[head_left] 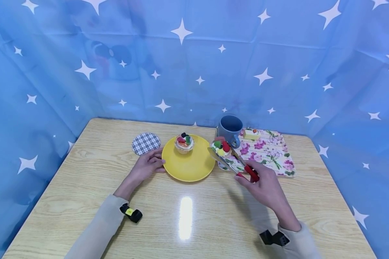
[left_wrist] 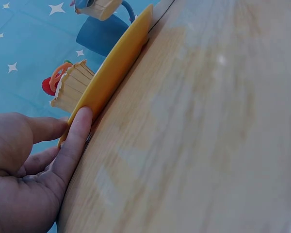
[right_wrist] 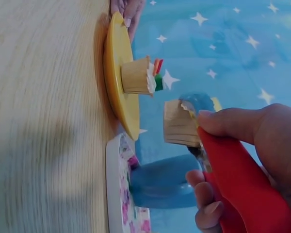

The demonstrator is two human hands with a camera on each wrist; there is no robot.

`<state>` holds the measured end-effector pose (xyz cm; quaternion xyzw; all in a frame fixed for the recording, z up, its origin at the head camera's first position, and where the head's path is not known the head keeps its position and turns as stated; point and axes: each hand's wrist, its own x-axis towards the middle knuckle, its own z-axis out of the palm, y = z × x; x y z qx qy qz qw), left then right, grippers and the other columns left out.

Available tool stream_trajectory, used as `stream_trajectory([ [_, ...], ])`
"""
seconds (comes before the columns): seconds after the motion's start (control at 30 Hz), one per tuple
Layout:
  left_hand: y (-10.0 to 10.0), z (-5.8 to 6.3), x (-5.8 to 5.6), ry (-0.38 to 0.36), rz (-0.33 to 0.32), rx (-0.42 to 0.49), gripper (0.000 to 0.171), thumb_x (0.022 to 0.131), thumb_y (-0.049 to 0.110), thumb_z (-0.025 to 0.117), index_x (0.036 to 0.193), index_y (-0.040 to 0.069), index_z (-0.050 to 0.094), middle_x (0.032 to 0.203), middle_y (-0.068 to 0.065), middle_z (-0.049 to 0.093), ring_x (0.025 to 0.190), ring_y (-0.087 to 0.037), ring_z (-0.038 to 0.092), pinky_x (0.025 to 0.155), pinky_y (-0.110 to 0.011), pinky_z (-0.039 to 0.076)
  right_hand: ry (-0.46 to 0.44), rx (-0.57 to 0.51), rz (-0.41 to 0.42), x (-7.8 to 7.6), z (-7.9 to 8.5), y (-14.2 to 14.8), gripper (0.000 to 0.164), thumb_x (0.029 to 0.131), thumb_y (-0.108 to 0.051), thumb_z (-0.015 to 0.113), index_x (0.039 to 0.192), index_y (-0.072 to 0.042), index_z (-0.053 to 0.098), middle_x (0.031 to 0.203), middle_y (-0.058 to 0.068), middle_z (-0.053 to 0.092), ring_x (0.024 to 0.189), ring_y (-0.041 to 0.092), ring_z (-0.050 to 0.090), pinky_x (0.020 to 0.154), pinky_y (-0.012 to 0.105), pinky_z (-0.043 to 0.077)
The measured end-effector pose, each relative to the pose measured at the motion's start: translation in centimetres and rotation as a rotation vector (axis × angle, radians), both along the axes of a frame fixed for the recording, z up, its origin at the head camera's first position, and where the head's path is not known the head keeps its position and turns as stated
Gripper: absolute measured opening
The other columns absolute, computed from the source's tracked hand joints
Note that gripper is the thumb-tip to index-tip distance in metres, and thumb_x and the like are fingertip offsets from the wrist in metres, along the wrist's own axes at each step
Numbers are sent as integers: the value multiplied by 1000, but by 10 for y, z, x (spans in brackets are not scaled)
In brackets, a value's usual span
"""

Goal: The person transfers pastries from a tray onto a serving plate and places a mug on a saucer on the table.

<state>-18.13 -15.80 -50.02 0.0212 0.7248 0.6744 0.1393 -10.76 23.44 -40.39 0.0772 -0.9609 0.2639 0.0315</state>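
Note:
My right hand (head_left: pixel 262 183) grips red-handled metal tongs (head_left: pixel 236 165), also seen as tongs (right_wrist: pixel 237 184) in the right wrist view. The tongs clamp a cupcake (head_left: pixel 221 148) with colourful toppings, held in the air between the yellow plate (head_left: pixel 194 167) and the floral tray (head_left: pixel 275 154); the same cupcake (right_wrist: pixel 179 124) shows in the wrist view. A second cupcake (head_left: pixel 184 143) stands on the plate. My left hand (head_left: pixel 147 166) rests on the table with its fingertips (left_wrist: pixel 82 121) touching the plate's left rim (left_wrist: pixel 116 68).
A blue mug (head_left: pixel 230 129) stands behind the lifted cupcake. A yellow cake slice (head_left: pixel 251 134) lies on the tray's far end. A checked round coaster (head_left: pixel 146 143) lies left of the plate. Blue starred cloth walls the wooden table (head_left: pixel 188 216).

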Motion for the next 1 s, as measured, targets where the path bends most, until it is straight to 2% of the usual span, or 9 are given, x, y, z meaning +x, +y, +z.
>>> stream_trajectory([
  [0.23, -1, -1, 0, -4, -1, -15, 58, 102, 5, 60, 157, 14, 43, 125, -18, 57, 105, -17, 70, 87, -33, 68, 1, 11, 27, 0, -5, -5, 58, 88, -38, 81, 136, -10, 65, 89, 8, 61, 70, 18, 46, 51, 21, 35],
  [0.53, -1, -3, -2, -10, 0, -21, 57, 103, 7, 60, 157, 15, 43, 126, -18, 57, 106, -17, 70, 87, -33, 67, -23, 6, 35, 0, -6, -12, 60, 88, -37, 82, 138, -9, 64, 99, 12, 67, 77, 19, 51, 54, 20, 41],
  [0.77, 0, -2, -1, -6, 0, -16, 57, 102, 5, 59, 156, 14, 43, 125, -19, 57, 105, -17, 70, 87, -33, 67, 3, 3, 58, 1, -7, -15, 59, 87, -37, 83, 136, -7, 65, 106, 11, 70, 80, 19, 54, 58, 20, 45],
  [1.0, 0, -1, -1, -2, -2, -18, 57, 102, 6, 59, 156, 14, 43, 125, -19, 58, 106, -17, 70, 87, -33, 68, 6, -13, 94, 1, -13, -19, 56, 88, -36, 82, 133, -7, 67, 99, 10, 69, 72, 16, 51, 54, 20, 41],
])
